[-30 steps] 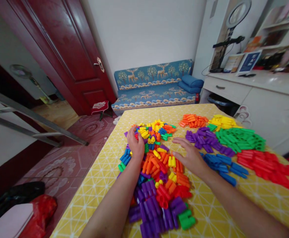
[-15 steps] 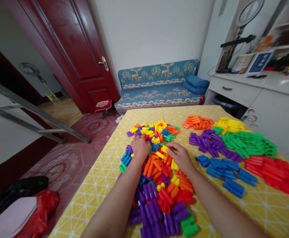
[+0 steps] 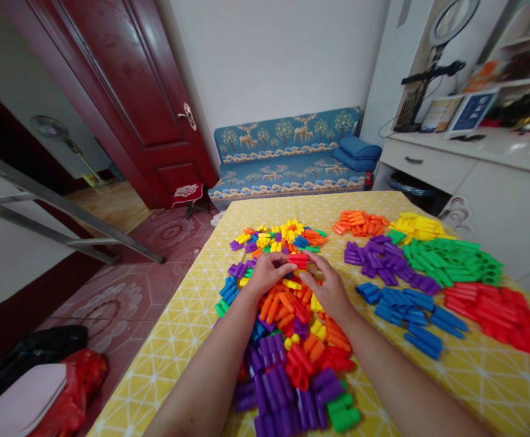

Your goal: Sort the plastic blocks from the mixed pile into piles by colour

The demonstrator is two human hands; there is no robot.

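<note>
Over the mixed heap, my left hand (image 3: 268,273) and my right hand (image 3: 331,285) meet around a red plastic building block (image 3: 298,261) made of joined tubes. The left fingers and thumb pinch its left end. At its right end are the fingertips of my right hand, with the thumb lower down. A bit of yellow shows just beneath the red block; whether it is held or lies in the heap I cannot tell. Below the hands lie orange blocks (image 3: 284,306) and purple blocks (image 3: 276,388). A smaller mixed group with yellow blocks (image 3: 292,230) lies beyond them.
On the table's right lie single-colour groups: orange blocks (image 3: 360,223), yellow blocks (image 3: 417,227), purple blocks (image 3: 381,261), green blocks (image 3: 456,262), blue blocks (image 3: 408,309) and red blocks (image 3: 496,315). A yellow patterned cloth (image 3: 169,358) covers the table. Behind stands a blue sofa (image 3: 278,173).
My left hand has lifted from the heap and moved right with a red block. The right hand, earlier at a yellow block, has come to the red block's right end.
</note>
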